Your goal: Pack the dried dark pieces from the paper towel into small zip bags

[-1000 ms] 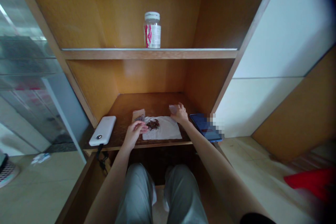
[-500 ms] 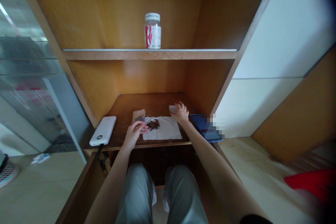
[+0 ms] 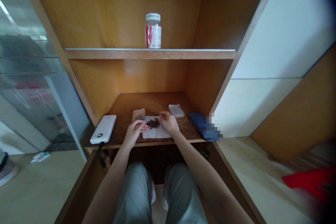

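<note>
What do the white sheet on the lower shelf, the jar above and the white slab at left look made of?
Sheet: thin matte paper or tissue, lying flat. Jar: clear plastic or glass, contents show through; white cap, likely plastic. Slab: smooth white plastic, by its rounded corners and slight sheen.

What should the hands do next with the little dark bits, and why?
Probably the right hand should pinch a few dark bits: it and the left hand flank them on the white sheet, and the small clear bag lies apart, untouched.
</note>
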Action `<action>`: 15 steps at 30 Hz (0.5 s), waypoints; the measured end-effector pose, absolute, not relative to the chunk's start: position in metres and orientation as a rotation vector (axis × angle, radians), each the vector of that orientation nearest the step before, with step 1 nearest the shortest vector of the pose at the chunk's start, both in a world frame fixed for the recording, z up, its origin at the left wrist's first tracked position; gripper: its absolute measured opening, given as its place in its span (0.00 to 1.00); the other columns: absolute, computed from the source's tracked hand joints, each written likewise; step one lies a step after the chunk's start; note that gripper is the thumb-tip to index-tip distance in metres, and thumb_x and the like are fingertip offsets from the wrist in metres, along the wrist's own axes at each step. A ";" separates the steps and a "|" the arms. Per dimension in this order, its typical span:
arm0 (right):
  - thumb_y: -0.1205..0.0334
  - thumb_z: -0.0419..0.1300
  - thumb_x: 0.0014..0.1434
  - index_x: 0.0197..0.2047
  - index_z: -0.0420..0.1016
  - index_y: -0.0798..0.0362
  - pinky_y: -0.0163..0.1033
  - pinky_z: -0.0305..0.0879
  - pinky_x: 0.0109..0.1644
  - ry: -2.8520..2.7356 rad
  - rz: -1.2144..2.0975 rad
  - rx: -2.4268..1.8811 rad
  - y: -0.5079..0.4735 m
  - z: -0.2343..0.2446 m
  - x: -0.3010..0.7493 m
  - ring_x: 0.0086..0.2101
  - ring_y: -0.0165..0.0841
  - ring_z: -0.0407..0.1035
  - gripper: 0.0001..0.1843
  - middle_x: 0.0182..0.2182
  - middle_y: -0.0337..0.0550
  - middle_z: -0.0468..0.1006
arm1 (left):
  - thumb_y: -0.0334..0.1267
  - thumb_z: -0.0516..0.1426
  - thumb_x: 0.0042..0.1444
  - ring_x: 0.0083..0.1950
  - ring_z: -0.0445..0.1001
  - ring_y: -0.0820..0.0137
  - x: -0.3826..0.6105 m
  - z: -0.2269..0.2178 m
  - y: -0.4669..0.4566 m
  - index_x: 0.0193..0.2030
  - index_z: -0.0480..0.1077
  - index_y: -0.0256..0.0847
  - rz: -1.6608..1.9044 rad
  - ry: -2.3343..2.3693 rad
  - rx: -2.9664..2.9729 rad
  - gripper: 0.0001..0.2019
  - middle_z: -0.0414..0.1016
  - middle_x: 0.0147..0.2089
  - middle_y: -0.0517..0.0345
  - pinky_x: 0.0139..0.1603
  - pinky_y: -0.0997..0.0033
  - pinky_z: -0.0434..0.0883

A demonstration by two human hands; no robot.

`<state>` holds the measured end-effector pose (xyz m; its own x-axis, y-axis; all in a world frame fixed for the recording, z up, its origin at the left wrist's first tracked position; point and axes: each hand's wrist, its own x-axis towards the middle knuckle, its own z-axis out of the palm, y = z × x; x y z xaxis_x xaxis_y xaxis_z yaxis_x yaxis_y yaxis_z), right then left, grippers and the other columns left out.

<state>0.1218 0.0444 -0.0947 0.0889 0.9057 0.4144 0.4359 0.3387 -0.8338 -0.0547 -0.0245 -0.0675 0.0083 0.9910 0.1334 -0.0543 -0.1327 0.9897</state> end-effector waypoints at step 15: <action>0.69 0.51 0.51 0.39 0.71 0.53 0.35 0.66 0.43 -1.560 0.569 -1.259 0.033 -0.091 0.126 0.37 0.30 0.70 0.12 0.37 0.43 0.76 | 0.30 0.57 0.45 0.51 0.67 0.59 -0.062 -0.053 0.003 0.40 0.69 0.40 1.494 1.469 1.973 0.13 0.71 0.45 0.48 0.57 0.56 0.58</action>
<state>0.1262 0.0326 -0.0913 0.0531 0.9123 0.4062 0.4364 0.3447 -0.8311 -0.0619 0.0031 -0.0528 -0.0416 0.8230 0.5665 0.5524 -0.4535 0.6994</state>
